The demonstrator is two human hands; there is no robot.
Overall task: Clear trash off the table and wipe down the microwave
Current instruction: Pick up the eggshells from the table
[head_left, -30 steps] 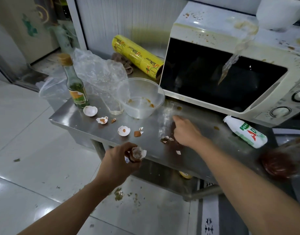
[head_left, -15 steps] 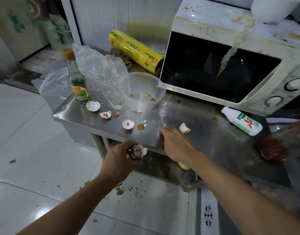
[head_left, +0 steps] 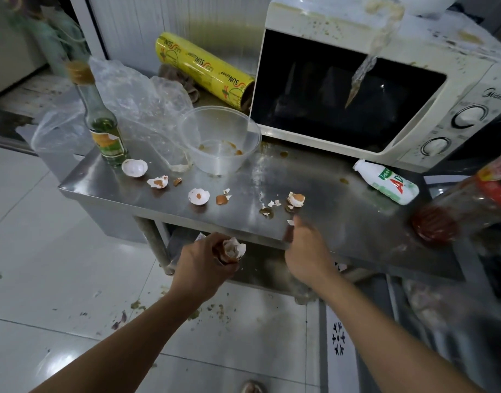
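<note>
Head view: left hand (head_left: 204, 262) grips eggshells (head_left: 234, 247); right hand (head_left: 307, 251) curled at table (head_left: 343, 222) edge.

left hand (head_left: 205, 262) bare | right hand (head_left: 307, 252) bare | forearms unsleeved | no rings

stainless surface (head_left: 343, 211): eggshell bits (head_left: 199, 196) along front, clear plastic bowl (head_left: 219, 140), green glass bottle (head_left: 102, 120), plastic bag (head_left: 136, 97), yellow wrap roll (head_left: 204, 70), stained microwave (head_left: 385, 89), white drink bottle (head_left: 387, 181) lying flat.
</note>
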